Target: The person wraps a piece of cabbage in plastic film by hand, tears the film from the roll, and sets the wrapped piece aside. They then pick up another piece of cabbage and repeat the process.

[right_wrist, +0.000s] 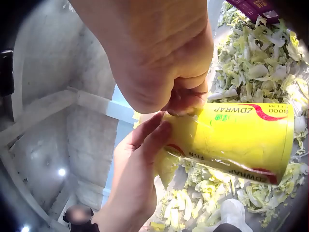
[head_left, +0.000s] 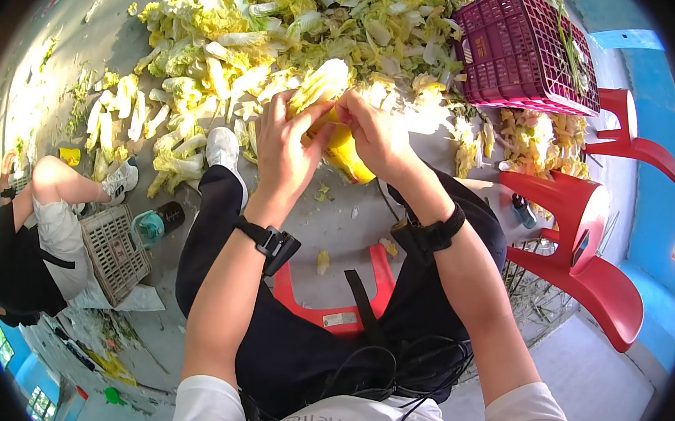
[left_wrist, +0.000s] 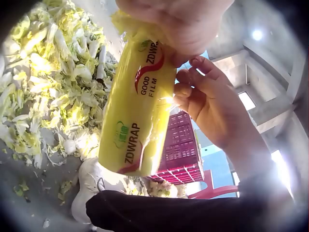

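A yellow printed film roll [head_left: 347, 157] [left_wrist: 135, 106] [right_wrist: 241, 140] slants down below both hands. My left hand [head_left: 288, 150] [left_wrist: 178, 21] [right_wrist: 135, 176] grips a pale yellow cabbage piece [head_left: 321, 85] [left_wrist: 129, 26] at the roll's upper end, its thumb against the film. Fingers of my right hand [head_left: 378, 136] [left_wrist: 212, 104] [right_wrist: 159, 63] are curled in a pinch on film at the same end, close to the left thumb. In the right wrist view, loose clear film hangs by the left hand; the right fingertips are partly hidden.
Cabbage leaves [head_left: 263, 36] cover the floor ahead. A purple crate [head_left: 526, 52] stands at the right, with red chairs [head_left: 561, 218] nearer. Another person [head_left: 41, 231] sits at the left beside a beige crate [head_left: 117, 249] and a dark bottle [head_left: 172, 216].
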### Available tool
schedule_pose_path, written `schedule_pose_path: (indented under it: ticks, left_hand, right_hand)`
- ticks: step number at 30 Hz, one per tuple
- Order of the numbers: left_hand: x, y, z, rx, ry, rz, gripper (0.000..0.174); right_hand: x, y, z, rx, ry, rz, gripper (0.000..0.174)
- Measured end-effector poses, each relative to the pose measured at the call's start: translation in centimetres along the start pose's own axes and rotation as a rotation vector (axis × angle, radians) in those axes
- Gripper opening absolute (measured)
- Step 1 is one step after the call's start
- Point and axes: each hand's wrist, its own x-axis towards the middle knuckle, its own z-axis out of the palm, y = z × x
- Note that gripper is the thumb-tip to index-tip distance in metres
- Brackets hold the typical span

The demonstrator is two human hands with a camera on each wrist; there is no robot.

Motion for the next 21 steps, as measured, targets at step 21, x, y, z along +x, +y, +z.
schedule_pose_path:
  ticks: [21]
  left_hand:
    - [0.8,0.8,-6.4,0.366,-0.247,0.187,0.020]
  right_hand:
    - [0.1,-0.9,0.9,0.223,-0.115,-0.023,0.021]
